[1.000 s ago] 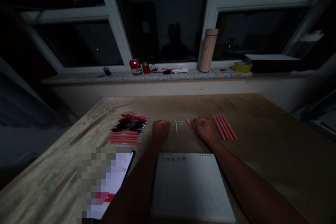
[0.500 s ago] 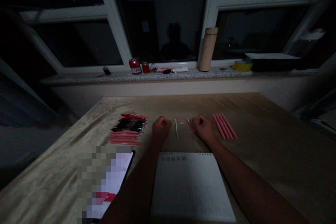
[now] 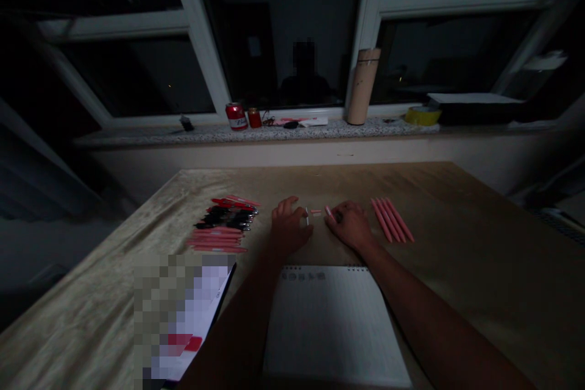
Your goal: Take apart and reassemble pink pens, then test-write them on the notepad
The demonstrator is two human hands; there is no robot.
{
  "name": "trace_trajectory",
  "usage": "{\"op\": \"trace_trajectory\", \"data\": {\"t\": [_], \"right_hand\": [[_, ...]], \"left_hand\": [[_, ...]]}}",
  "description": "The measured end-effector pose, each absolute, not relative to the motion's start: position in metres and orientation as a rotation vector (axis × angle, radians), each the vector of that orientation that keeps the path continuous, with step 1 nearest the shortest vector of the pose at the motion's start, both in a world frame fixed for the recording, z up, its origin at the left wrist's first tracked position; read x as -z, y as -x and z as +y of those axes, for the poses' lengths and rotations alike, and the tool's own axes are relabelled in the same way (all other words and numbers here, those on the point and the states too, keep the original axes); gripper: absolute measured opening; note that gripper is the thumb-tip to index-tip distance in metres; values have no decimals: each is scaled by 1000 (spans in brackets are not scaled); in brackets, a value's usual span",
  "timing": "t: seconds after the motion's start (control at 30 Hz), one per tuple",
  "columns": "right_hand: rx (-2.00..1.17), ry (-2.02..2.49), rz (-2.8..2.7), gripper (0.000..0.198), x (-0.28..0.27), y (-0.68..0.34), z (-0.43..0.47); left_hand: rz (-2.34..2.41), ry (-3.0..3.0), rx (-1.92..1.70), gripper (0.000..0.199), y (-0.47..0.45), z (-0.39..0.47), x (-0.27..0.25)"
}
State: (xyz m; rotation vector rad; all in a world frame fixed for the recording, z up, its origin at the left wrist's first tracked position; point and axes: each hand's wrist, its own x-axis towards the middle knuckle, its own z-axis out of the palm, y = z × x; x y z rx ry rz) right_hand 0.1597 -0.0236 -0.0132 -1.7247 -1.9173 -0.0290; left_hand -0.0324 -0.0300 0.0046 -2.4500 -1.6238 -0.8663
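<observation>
My left hand [image 3: 287, 226] is open above the cloth, fingers apart, its thumb and forefinger on either side of a thin white pen refill [image 3: 307, 217]. Part of the refill is hidden by the hand. My right hand [image 3: 351, 224] is closed on a pink pen barrel [image 3: 329, 212], which sticks out past the fingertips. Between the hands lies a small pink pen part [image 3: 315, 211]. To the right of my right hand, several pink pens [image 3: 392, 219] lie side by side at a slant.
Left of my hands lie rows of black pens [image 3: 226, 217], pink pens [image 3: 217, 239] and red pens [image 3: 228, 202]. A spiral notebook [image 3: 336, 329] lies between my forearms, a lit device [image 3: 205, 298] to its left. A can [image 3: 236, 116] and a tall cylinder [image 3: 364, 86] stand on the windowsill.
My left hand has opened from a closed shape and moved right, over the white refill. My right hand has shifted slightly, its fingertips now on the pink barrel.
</observation>
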Motion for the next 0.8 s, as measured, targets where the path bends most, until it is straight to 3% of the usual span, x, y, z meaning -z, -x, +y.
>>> {"op": "trace_trajectory", "data": {"t": [0.53,0.8], "right_hand": [[0,1746,-1870,29,10,-160,-24],[-44,1664,-1863,19,11,-160,-23]], "left_hand": [[-1626,2444,785,17,31,-31,-6],[-1673,2363,616,18,25,-31,-11]]}}
